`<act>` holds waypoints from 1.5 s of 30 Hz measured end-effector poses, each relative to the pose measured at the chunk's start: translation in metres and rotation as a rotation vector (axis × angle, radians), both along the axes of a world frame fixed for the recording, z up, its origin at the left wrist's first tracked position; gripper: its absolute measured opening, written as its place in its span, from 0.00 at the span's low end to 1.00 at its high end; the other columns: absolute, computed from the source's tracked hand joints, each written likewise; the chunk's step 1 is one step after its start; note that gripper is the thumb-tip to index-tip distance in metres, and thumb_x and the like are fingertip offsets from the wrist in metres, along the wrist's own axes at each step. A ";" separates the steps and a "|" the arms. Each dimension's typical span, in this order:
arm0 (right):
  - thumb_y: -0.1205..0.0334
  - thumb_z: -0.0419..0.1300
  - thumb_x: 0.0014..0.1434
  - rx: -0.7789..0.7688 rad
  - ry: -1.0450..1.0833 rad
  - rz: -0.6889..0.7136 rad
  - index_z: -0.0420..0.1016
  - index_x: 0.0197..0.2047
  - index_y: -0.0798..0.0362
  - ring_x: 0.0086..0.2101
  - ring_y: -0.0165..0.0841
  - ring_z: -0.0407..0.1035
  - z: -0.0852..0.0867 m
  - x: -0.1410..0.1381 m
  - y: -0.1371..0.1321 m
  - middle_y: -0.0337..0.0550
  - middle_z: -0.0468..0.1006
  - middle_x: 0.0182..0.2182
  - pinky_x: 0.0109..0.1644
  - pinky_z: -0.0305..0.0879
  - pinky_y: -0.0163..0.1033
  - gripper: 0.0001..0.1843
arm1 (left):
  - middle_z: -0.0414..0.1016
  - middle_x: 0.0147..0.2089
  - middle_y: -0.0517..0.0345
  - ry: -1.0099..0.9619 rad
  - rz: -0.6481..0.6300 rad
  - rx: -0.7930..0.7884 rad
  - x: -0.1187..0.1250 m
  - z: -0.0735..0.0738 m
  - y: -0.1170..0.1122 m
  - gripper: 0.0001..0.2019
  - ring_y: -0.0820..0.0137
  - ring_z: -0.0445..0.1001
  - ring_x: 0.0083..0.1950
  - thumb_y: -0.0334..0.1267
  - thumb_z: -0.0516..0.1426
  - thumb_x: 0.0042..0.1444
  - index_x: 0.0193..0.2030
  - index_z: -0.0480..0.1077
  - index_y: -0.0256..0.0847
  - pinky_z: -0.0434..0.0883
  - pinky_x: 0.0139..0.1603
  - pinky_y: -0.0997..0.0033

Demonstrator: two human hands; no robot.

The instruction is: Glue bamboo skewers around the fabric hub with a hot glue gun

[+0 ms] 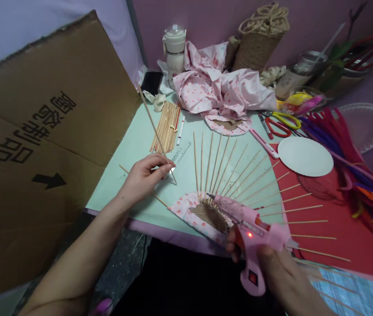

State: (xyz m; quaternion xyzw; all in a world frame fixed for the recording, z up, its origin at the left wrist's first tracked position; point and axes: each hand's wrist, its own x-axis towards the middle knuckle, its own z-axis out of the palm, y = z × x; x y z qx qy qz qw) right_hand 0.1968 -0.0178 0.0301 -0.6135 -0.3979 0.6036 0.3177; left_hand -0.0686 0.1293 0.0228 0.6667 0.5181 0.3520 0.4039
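Note:
Between the thumb and fingers of my left hand (pixel 150 175) is a thin wooden stick (pixel 151 120), tilted above the pale green mat. My right hand (pixel 277 270) grips a pink hot glue gun (pixel 239 210) with a lit red light. Its dark nozzle is over the inner ends of several sticks (pixel 210 160) that fan out from a half-round piece of pink flowered cloth and cardboard (pixel 184 206). More such sticks spread to the right, and one lies partly behind my left hand. A bundle of loose sticks (pixel 165 127) rests beyond that hand, beside a white pen (pixel 181 131) and a clear ruler (pixel 180 153).
A big cardboard box (pixel 84 57) stands at the left. Crumpled pink cloth (pixel 202 90), a white bottle (pixel 175 52) and twine (pixel 258 44) are at the back. Toward the right are scissors (pixel 280 125), a pink cutter (pixel 263 142), a white disc (pixel 305 157) and coloured pipe cleaners (pixel 331 131).

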 end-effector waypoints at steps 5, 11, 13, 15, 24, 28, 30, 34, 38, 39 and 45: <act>0.29 0.50 0.58 -0.123 -0.075 0.128 0.80 0.37 0.50 0.32 0.41 0.74 0.014 0.006 0.027 0.47 0.81 0.31 0.38 0.73 0.44 0.34 | 0.76 0.31 0.58 -0.169 0.062 -0.125 0.011 0.007 -0.014 0.08 0.73 0.75 0.30 0.41 0.58 0.58 0.32 0.72 0.39 0.73 0.33 0.73; 0.32 0.53 0.58 -0.110 -0.177 0.194 0.80 0.27 0.48 0.27 0.38 0.72 0.029 0.002 0.048 0.43 0.79 0.24 0.33 0.70 0.40 0.30 | 0.76 0.28 0.59 -0.229 0.072 -0.207 0.020 0.001 -0.016 0.09 0.73 0.77 0.29 0.42 0.59 0.59 0.33 0.71 0.39 0.76 0.33 0.74; 0.31 0.51 0.59 -0.090 -0.230 0.250 0.79 0.25 0.48 0.27 0.37 0.71 0.030 0.002 0.052 0.42 0.78 0.23 0.33 0.70 0.40 0.31 | 0.76 0.27 0.59 -0.244 0.074 -0.246 0.022 -0.004 -0.014 0.09 0.72 0.77 0.29 0.42 0.59 0.59 0.33 0.70 0.39 0.77 0.33 0.74; 0.29 0.49 0.58 -0.067 -0.274 0.311 0.78 0.24 0.48 0.26 0.37 0.71 0.028 0.004 0.055 0.43 0.77 0.22 0.31 0.70 0.40 0.33 | 0.76 0.28 0.58 -0.255 0.069 -0.277 0.024 -0.008 -0.013 0.09 0.72 0.78 0.29 0.43 0.59 0.60 0.33 0.69 0.39 0.78 0.33 0.74; 0.23 0.49 0.52 -0.005 -0.378 0.298 0.74 0.19 0.47 0.22 0.36 0.67 0.029 -0.002 0.059 0.41 0.73 0.17 0.25 0.66 0.39 0.37 | 0.75 0.28 0.58 -0.252 0.022 -0.343 0.029 -0.018 -0.009 0.10 0.70 0.79 0.29 0.44 0.58 0.60 0.34 0.67 0.40 0.78 0.31 0.73; 0.23 0.49 0.53 -0.014 -0.374 0.338 0.74 0.19 0.48 0.22 0.36 0.69 0.029 -0.002 0.062 0.42 0.75 0.18 0.26 0.67 0.40 0.37 | 0.75 0.27 0.58 -0.252 0.013 -0.351 0.029 -0.020 -0.007 0.09 0.71 0.79 0.29 0.43 0.58 0.60 0.33 0.67 0.40 0.78 0.31 0.74; 0.24 0.49 0.54 -0.005 -0.341 0.354 0.74 0.19 0.48 0.21 0.36 0.69 0.027 0.000 0.064 0.42 0.75 0.17 0.25 0.67 0.40 0.36 | 0.75 0.27 0.59 -0.251 0.010 -0.355 0.030 -0.021 -0.006 0.09 0.72 0.78 0.29 0.43 0.58 0.60 0.34 0.67 0.40 0.78 0.31 0.74; 0.25 0.48 0.56 -0.025 -0.309 0.387 0.74 0.19 0.48 0.20 0.35 0.69 0.023 0.001 0.064 0.41 0.75 0.17 0.23 0.66 0.38 0.36 | 0.75 0.28 0.59 -0.259 0.004 -0.357 0.030 -0.022 -0.006 0.09 0.72 0.78 0.28 0.42 0.58 0.60 0.34 0.67 0.41 0.78 0.30 0.74; 0.23 0.47 0.54 -0.061 -0.382 0.371 0.73 0.20 0.48 0.21 0.35 0.68 0.023 -0.001 0.063 0.41 0.74 0.17 0.25 0.66 0.38 0.37 | 0.75 0.27 0.59 -0.256 0.000 -0.356 0.029 -0.022 -0.005 0.09 0.72 0.78 0.28 0.42 0.57 0.60 0.34 0.67 0.40 0.78 0.31 0.74; 0.22 0.47 0.53 -0.057 -0.394 0.366 0.72 0.19 0.48 0.21 0.34 0.67 0.024 -0.002 0.063 0.41 0.73 0.17 0.24 0.66 0.38 0.37 | 0.75 0.27 0.59 -0.254 0.000 -0.356 0.029 -0.023 -0.005 0.09 0.72 0.78 0.28 0.42 0.57 0.60 0.34 0.67 0.40 0.78 0.31 0.74; 0.18 0.45 0.48 -0.052 -0.435 0.401 0.68 0.17 0.48 0.19 0.34 0.64 0.029 -0.006 0.068 0.40 0.69 0.15 0.22 0.64 0.39 0.40 | 0.76 0.27 0.59 -0.245 0.000 -0.360 0.028 -0.024 -0.005 0.09 0.72 0.79 0.28 0.43 0.58 0.60 0.34 0.66 0.40 0.77 0.30 0.74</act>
